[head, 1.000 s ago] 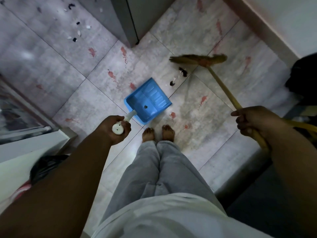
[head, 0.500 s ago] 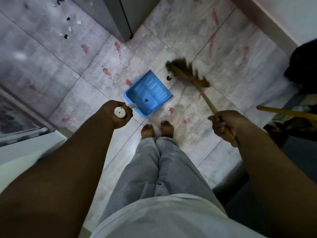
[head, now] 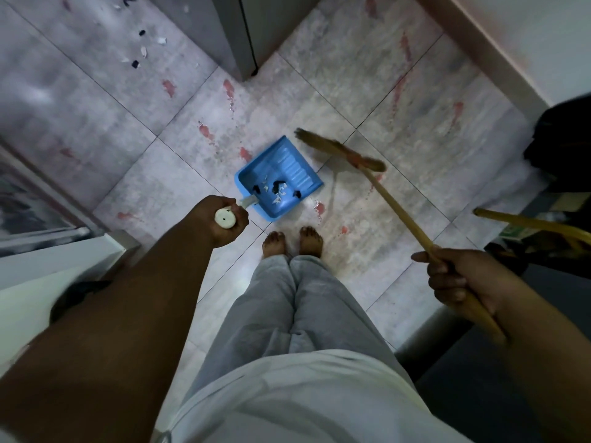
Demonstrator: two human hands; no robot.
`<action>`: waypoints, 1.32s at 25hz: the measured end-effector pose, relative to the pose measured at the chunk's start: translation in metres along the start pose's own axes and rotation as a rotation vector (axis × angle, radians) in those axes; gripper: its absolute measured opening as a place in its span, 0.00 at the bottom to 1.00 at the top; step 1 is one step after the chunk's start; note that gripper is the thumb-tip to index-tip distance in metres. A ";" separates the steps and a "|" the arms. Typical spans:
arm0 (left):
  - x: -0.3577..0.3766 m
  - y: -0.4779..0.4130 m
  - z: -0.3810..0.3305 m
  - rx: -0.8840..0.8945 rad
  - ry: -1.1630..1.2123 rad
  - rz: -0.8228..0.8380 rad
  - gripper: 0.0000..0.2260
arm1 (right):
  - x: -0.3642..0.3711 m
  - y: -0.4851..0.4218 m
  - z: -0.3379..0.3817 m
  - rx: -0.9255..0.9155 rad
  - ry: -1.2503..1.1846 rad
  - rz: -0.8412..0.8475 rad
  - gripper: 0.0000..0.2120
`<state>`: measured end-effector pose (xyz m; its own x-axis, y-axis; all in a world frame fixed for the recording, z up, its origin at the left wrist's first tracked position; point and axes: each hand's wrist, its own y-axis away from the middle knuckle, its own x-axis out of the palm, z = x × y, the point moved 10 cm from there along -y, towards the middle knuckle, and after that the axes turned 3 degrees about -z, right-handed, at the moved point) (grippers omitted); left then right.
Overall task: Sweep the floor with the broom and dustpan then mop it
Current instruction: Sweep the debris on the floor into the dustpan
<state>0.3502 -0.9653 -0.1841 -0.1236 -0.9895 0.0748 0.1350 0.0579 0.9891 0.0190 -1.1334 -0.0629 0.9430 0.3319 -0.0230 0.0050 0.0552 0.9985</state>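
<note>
The left grip [head: 224,223] curls round the dustpan [head: 287,158] handle to hold it flat; the right grip [head: 460,282] wraps the broom [head: 396,209], its head at two o'clock, ready to sweep.

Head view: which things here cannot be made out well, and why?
Head view only:
- Dustpan handle: mostly covered by the left hand that grips it.
- Broom stick: its top end is hidden under the right hand and forearm.
- Scraps on the far floor: too small and blurred to identify.
- Second stick: cut off by the right edge.
- Dark object at the right edge: too dark, partly cut off.
</note>
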 end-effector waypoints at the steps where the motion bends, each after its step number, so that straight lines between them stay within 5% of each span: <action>1: -0.006 0.001 0.001 -0.002 0.008 0.004 0.12 | 0.001 -0.006 0.005 -0.010 -0.022 0.001 0.13; 9: -0.042 0.005 0.007 -0.020 0.085 0.009 0.11 | 0.035 -0.055 -0.003 0.020 -0.061 -0.002 0.11; 15: -0.049 0.004 0.012 -0.028 0.101 0.017 0.13 | 0.027 -0.008 -0.052 0.184 -0.019 0.125 0.15; 33: -0.055 0.038 0.016 0.004 0.241 0.140 0.10 | 0.036 0.032 0.003 0.046 0.067 0.108 0.15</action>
<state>0.3466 -0.9062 -0.1491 0.1339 -0.9748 0.1786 0.1305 0.1960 0.9719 0.0545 -1.1222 -0.0313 0.9146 0.3957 0.0833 -0.0792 -0.0267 0.9965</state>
